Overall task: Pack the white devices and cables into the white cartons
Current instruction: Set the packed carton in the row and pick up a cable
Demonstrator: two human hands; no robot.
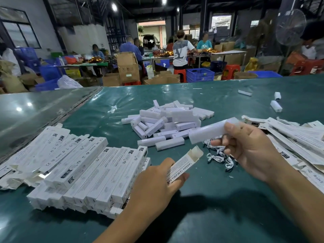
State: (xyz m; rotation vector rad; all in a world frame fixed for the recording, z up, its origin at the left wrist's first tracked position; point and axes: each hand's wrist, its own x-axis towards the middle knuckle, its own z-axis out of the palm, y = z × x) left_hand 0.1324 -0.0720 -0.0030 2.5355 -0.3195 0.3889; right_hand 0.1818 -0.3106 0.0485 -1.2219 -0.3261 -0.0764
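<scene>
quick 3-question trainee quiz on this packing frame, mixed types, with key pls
1. True or false: the carton in the left hand has its end flap open.
2. What does the right hand hold? A) a white device B) a flat carton C) a red stool
3. Fill in: the loose white cables lie on the green table just below the ____ hand.

Key: 1 true; 2 A; 3 right

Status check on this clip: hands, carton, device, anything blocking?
Left hand grips open-ended white printed carton. Right hand holds long white plastic device above bundled white cables. Not yet inserted. Nothing blocking.
</scene>
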